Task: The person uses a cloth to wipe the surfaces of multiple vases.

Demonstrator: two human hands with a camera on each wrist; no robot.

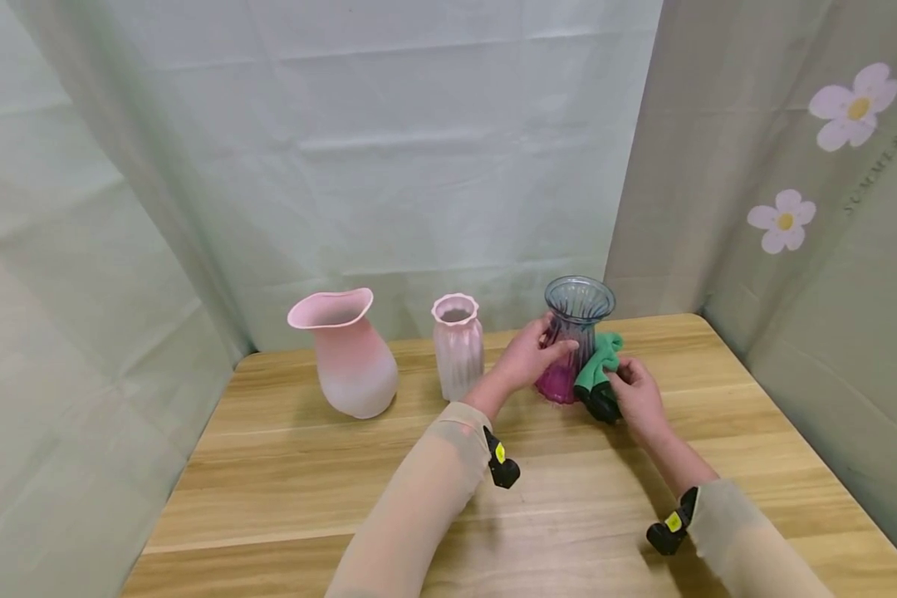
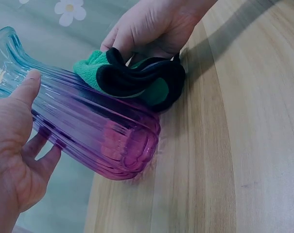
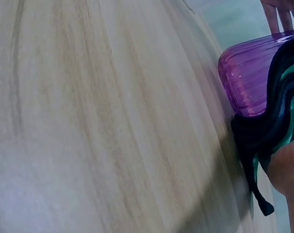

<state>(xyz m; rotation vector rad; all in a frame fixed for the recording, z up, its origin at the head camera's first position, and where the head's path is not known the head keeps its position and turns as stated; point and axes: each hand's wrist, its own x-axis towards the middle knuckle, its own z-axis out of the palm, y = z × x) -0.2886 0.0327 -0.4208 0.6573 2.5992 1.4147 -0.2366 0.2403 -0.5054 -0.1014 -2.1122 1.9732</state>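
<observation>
A ribbed glass vase [image 1: 558,384], blue at the flared rim and purple-pink toward the base, stands upright at the table's back right. My left hand [image 1: 525,359] grips it around the narrow waist, thumb on the near side and fingers round the other, as the left wrist view shows. In my right hand [image 1: 640,400] is a bunched green cloth with black edging [image 1: 602,363], held against the right side of the vase low down. Folds of the cloth [image 3: 263,126] cover part of the purple base in the right wrist view; the right fingertips are partly hidden behind it.
Left of the glass vase stand a slim whitish-pink fluted vase [image 1: 459,357] and a wider pink-and-white vase [image 1: 355,374] with a wavy mouth. The wooden table [image 1: 269,498] meets pale curtains [image 1: 419,166] at the back and sides.
</observation>
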